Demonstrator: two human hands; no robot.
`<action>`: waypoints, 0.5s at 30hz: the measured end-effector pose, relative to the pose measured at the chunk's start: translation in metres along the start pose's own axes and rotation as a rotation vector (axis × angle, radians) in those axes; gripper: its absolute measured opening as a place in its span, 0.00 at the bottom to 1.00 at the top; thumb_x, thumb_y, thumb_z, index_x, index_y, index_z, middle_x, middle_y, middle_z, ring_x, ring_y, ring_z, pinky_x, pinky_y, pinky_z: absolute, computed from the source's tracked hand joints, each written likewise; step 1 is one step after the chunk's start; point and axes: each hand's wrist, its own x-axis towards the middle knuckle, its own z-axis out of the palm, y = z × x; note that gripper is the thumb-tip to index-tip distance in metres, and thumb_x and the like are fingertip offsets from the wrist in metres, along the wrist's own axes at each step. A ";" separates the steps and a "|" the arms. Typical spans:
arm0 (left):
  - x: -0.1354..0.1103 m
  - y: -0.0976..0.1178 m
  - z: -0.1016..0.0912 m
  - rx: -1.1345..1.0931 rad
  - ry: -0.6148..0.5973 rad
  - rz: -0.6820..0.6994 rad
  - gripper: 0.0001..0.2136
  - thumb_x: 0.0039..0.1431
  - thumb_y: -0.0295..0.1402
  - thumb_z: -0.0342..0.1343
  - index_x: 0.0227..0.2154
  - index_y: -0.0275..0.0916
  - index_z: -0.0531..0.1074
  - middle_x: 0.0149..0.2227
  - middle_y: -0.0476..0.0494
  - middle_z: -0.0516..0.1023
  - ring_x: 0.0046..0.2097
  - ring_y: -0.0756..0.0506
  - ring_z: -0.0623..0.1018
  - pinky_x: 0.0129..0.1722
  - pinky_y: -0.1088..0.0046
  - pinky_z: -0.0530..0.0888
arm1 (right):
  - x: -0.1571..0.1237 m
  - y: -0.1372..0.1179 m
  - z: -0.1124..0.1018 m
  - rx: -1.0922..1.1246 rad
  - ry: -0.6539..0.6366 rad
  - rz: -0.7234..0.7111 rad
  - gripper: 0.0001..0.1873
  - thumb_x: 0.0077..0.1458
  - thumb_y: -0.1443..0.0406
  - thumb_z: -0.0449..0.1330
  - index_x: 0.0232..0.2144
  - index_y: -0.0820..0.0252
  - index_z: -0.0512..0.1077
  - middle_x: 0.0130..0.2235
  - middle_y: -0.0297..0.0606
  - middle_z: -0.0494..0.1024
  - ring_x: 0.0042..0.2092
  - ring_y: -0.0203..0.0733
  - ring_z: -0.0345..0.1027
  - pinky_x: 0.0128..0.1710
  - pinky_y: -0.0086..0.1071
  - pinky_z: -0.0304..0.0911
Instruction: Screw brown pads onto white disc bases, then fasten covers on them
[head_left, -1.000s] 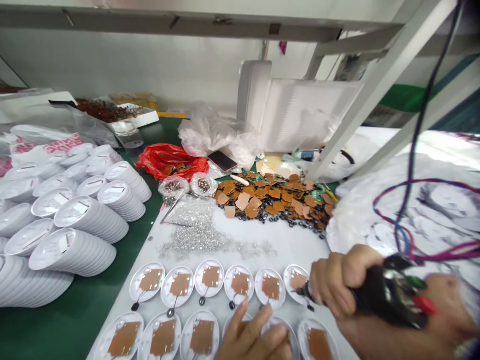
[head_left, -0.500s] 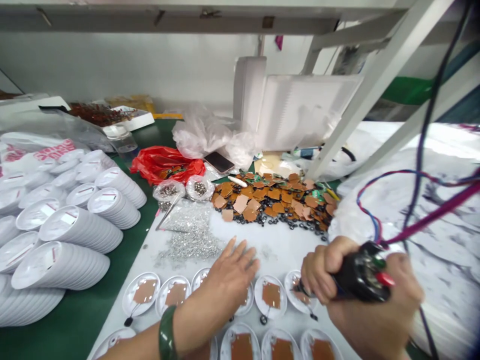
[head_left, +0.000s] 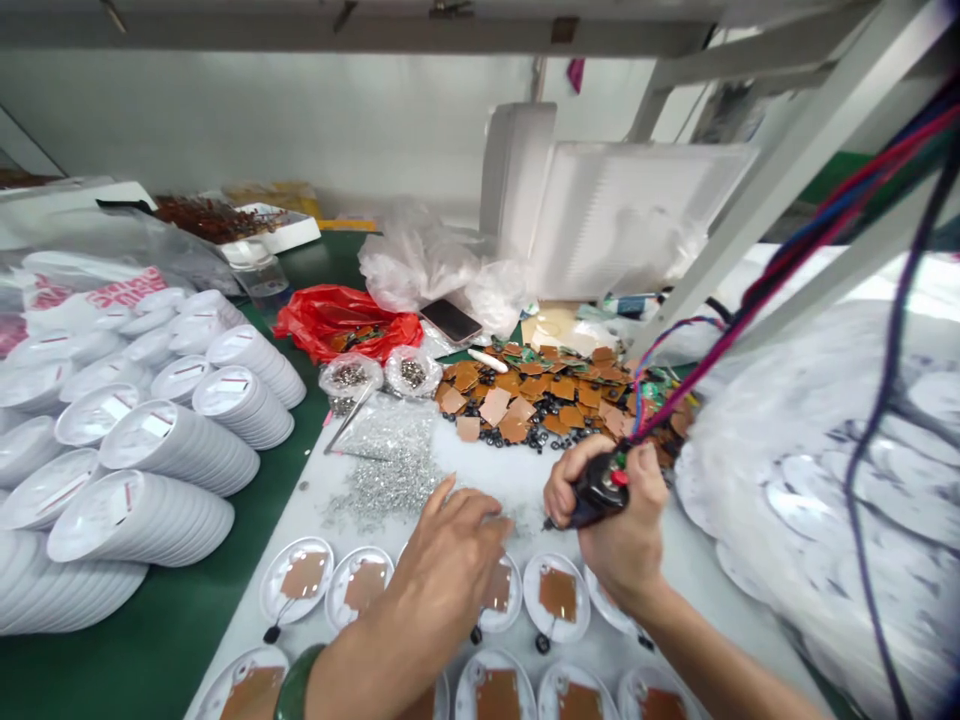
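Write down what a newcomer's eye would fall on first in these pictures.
Long stacks of white dishes fill the left side, and a heap of brown squares and black rings lies at the far middle. In front, the right hand grips a black wired tool above a row of small white dishes, beside the left hand.

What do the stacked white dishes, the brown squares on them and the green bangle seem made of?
The stacked white dishes look like glossy moulded plastic, with thin even rims. The brown squares look matte, perhaps card or cork. The green bangle shines like polished stone or glass.
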 end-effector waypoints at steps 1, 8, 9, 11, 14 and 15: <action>0.000 0.002 0.001 -0.040 0.018 -0.019 0.12 0.66 0.21 0.49 0.37 0.41 0.77 0.43 0.46 0.80 0.45 0.44 0.78 0.60 0.52 0.67 | -0.001 -0.002 0.001 0.000 -0.006 0.001 0.28 0.59 0.42 0.57 0.22 0.57 0.73 0.16 0.32 0.69 0.16 0.37 0.60 0.16 0.30 0.56; 0.011 0.015 0.023 -0.169 0.068 -0.060 0.07 0.65 0.31 0.64 0.44 0.43 0.79 0.36 0.49 0.78 0.40 0.43 0.76 0.42 0.64 0.73 | -0.020 -0.041 0.013 0.087 -0.011 -0.009 0.29 0.59 0.41 0.56 0.22 0.56 0.75 0.15 0.32 0.67 0.17 0.37 0.61 0.19 0.33 0.59; 0.014 0.016 0.025 -0.193 0.078 -0.054 0.06 0.65 0.32 0.65 0.43 0.44 0.79 0.36 0.50 0.79 0.40 0.44 0.76 0.43 0.64 0.73 | -0.023 -0.046 0.014 0.091 -0.005 0.001 0.29 0.58 0.40 0.56 0.22 0.56 0.75 0.15 0.32 0.67 0.17 0.38 0.61 0.19 0.33 0.59; 0.019 0.017 0.028 -0.228 0.067 -0.031 0.01 0.66 0.31 0.64 0.37 0.44 0.79 0.34 0.53 0.79 0.39 0.46 0.77 0.43 0.66 0.73 | -0.027 -0.052 0.014 0.094 0.003 0.023 0.30 0.59 0.40 0.55 0.21 0.55 0.75 0.15 0.32 0.66 0.17 0.38 0.61 0.19 0.34 0.58; 0.021 0.017 0.028 -0.227 -0.004 0.036 0.06 0.68 0.31 0.62 0.33 0.43 0.77 0.33 0.54 0.78 0.39 0.48 0.76 0.43 0.69 0.71 | -0.031 -0.058 0.011 0.109 0.011 0.043 0.31 0.59 0.39 0.52 0.21 0.55 0.74 0.15 0.32 0.64 0.17 0.38 0.59 0.19 0.35 0.58; 0.019 0.017 0.028 -0.203 -0.019 0.072 0.06 0.70 0.32 0.60 0.34 0.42 0.75 0.34 0.53 0.77 0.39 0.48 0.75 0.42 0.69 0.71 | -0.032 -0.059 0.009 0.116 0.011 0.050 0.31 0.59 0.39 0.52 0.21 0.54 0.73 0.15 0.32 0.64 0.17 0.38 0.58 0.19 0.35 0.58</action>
